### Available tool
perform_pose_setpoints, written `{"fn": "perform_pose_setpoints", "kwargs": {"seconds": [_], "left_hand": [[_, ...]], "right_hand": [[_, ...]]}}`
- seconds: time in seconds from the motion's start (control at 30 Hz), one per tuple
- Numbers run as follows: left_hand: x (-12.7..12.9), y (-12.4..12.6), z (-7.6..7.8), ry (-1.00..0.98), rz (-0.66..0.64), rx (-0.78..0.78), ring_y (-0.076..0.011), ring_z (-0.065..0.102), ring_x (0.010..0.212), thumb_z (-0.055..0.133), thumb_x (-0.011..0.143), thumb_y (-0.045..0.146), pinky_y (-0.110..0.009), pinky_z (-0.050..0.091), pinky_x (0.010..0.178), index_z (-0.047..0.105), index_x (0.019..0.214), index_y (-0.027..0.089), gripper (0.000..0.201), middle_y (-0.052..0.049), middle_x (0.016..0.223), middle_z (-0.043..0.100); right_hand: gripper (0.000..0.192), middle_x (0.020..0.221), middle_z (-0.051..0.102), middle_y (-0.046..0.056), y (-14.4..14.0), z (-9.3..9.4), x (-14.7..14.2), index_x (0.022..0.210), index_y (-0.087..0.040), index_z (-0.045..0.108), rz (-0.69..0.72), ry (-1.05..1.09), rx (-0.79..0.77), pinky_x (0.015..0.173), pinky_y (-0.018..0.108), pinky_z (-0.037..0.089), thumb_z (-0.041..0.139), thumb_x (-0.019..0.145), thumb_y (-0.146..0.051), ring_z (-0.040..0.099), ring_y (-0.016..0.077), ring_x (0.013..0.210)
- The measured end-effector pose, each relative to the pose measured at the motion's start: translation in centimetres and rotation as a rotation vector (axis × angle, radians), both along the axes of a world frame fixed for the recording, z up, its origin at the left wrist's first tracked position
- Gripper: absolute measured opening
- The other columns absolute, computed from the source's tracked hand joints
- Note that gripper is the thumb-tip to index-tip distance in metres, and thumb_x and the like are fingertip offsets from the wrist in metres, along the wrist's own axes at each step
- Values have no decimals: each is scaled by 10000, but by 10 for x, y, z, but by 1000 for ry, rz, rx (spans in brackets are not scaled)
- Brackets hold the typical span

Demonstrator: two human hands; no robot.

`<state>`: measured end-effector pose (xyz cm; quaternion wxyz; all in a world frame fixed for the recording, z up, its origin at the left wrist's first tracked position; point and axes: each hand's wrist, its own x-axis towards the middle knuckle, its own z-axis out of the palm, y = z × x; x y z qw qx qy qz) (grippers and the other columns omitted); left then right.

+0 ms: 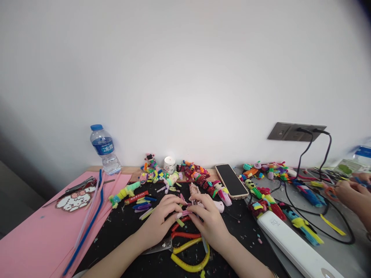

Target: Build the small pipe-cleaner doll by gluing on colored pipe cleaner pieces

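Together, the left hand (160,218) and right hand (209,220) pinch pink fuzzy strips (185,213). Probably light, soft and bendy, they suit gentle gripping near the ends.
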<state>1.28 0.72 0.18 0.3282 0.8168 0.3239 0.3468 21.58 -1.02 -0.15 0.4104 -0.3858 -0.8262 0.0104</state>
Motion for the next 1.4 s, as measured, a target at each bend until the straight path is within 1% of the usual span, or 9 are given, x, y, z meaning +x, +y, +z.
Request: {"fn": "perform_pose_setpoints", "kwargs": {"seconds": [0.27, 0.53, 0.67, 0.83, 1.0, 1.17, 1.27, 1.4], "left_hand": [[0, -2, 1, 25, -7, 12, -198, 463, 1163, 478, 935, 167, -370, 382, 1026, 642, 919, 214, 172, -56, 1173, 604], [0, -1, 1, 46, -20, 43, -203, 465, 1155, 460, 945, 175, -372, 391, 1013, 638, 925, 213, 183, -63, 1174, 604], [-1, -1, 2, 70, -7, 84, -204, 466, 1152, 454, 943, 172, -366, 399, 1006, 636, 939, 215, 186, -61, 1169, 604], [-3, -1, 3, 140, 28, 178, -210, 468, 1151, 469, 936, 185, -369, 400, 1010, 613, 994, 219, 158, -56, 1159, 604], [-6, 1, -2, 245, 60, 334, -230, 454, 1182, 526, 920, 221, -408, 358, 1050, 588, 1089, 226, 180, -61, 1198, 589], [-6, 1, -1, 281, 55, 489, -232, 488, 1137, 478, 945, 220, -388, 414, 985, 637, 991, 220, 166, -70, 1151, 614], [-5, -1, 1, 284, 48, 542, -233, 501, 1113, 466, 948, 196, -377, 440, 942, 649, 961, 205, 184, -78, 1138, 622], [-5, -1, 2, 297, 44, 584, -234, 504, 1104, 468, 944, 166, -375, 446, 924, 648, 954, 186, 182, -83, 1136, 626]], "right_hand": [[150, 1068, 580, 87, 2, -1, 1, 955, -217, 654, 9, -2, 7, 801, 378, 517, 547, 883, -142, 562, 217, 973], [141, 1067, 584, 83, 1, 0, 2, 913, -212, 666, 18, -16, 12, 782, 370, 517, 548, 881, -142, 568, 212, 955], [141, 1061, 587, 81, 1, -1, 2, 904, -215, 671, 6, -26, 18, 779, 364, 521, 549, 881, -149, 572, 210, 953], [148, 1064, 583, 81, 1, -2, 4, 891, -219, 673, -10, -14, -10, 794, 380, 520, 545, 880, -145, 571, 215, 961], [142, 1069, 583, 82, 0, -2, 2, 881, -218, 670, -11, -19, -25, 797, 382, 526, 553, 868, -137, 574, 215, 961], [147, 1065, 584, 83, 0, 0, 0, 876, -205, 667, 8, -31, -3, 791, 363, 535, 547, 860, -121, 582, 207, 955], [141, 1069, 585, 82, -1, -1, 0, 884, -206, 667, 15, -26, -19, 811, 370, 533, 559, 852, -121, 583, 211, 967], [130, 1064, 595, 77, -1, -3, 0, 891, -214, 665, 34, -6, -54, 811, 375, 535, 567, 856, -135, 588, 213, 965]]}}
